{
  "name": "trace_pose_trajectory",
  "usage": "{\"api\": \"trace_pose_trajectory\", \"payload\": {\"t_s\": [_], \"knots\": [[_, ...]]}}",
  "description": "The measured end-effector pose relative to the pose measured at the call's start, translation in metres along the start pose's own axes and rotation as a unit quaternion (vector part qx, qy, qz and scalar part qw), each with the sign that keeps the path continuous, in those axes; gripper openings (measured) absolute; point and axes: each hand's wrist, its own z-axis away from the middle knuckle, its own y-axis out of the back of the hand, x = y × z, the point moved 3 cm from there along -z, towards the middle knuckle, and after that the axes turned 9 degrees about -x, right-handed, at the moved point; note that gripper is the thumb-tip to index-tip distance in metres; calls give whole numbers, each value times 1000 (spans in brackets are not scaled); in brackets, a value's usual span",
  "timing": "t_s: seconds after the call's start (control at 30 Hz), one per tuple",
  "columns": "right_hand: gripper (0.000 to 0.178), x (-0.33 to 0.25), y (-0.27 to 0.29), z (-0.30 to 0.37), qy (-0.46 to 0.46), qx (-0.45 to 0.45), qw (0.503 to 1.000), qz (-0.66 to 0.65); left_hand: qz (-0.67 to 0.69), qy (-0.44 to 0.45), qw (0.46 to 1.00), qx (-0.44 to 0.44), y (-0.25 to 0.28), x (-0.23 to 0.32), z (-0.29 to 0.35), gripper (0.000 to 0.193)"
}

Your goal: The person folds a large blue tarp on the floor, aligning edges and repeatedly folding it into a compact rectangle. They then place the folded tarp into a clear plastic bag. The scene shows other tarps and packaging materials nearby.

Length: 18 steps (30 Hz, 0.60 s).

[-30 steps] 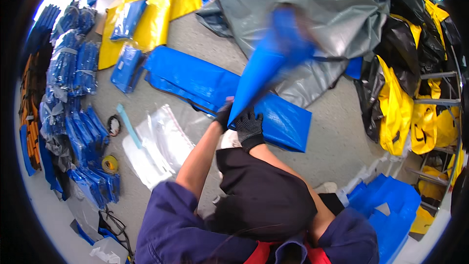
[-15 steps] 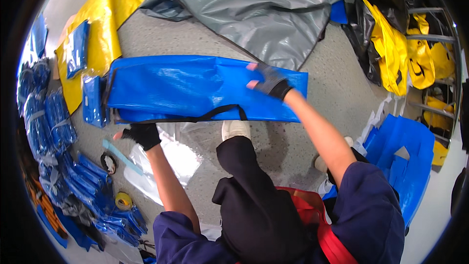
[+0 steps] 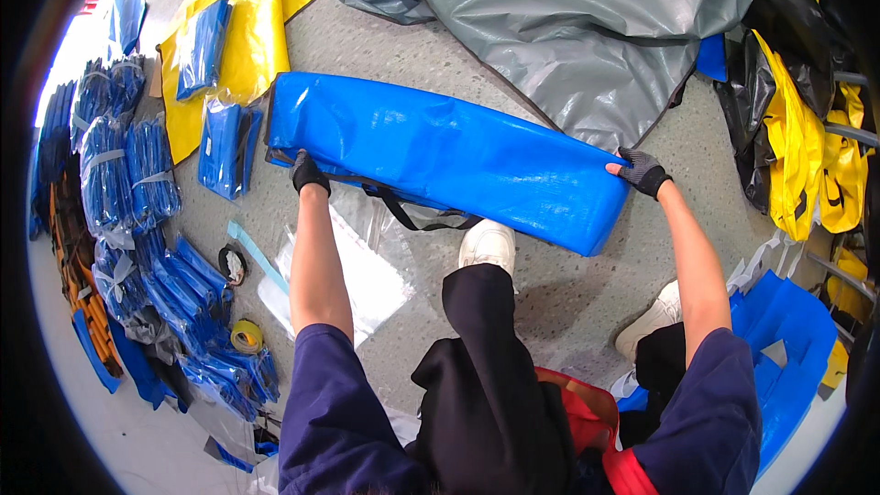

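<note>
A long folded piece of blue tarpaulin (image 3: 440, 156) with a black strap (image 3: 403, 214) along its near edge spans the space between my hands. My left hand (image 3: 310, 172), in a dark fingerless glove, is closed on the near edge towards its left end. At the right end, my right hand (image 3: 642, 171) grips the far corner, its thumb on top of the blue sheet. The undersides of the folds and some of my fingers are hidden. The tarpaulin slants, its right end nearer to me.
White and transparent plastic bags (image 3: 353, 266) lie on the floor by my shoe (image 3: 488, 246). Bundled blue packets (image 3: 105, 165) and a yellow tape roll (image 3: 247, 336) are at left. A grey tarpaulin (image 3: 568, 27) spreads beyond; yellow bags (image 3: 788, 147) hang at right.
My right hand has moved from the tarpaulin's top to its far right corner and closed there. My left hand has taken hold of the near edge. The tarpaulin's right end has swung towards me.
</note>
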Motion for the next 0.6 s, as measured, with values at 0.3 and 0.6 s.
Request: {"api": "trace_pose_trajectory", "payload": {"t_s": [0.3, 0.6], "knots": [[65, 165, 20, 90, -254, 82, 925, 272, -94, -127, 951, -266, -83, -127, 126, 80], [75, -31, -94, 35, 49, 218, 954, 202, -27, 17, 971, -237, -88, -125, 152, 60]]}}
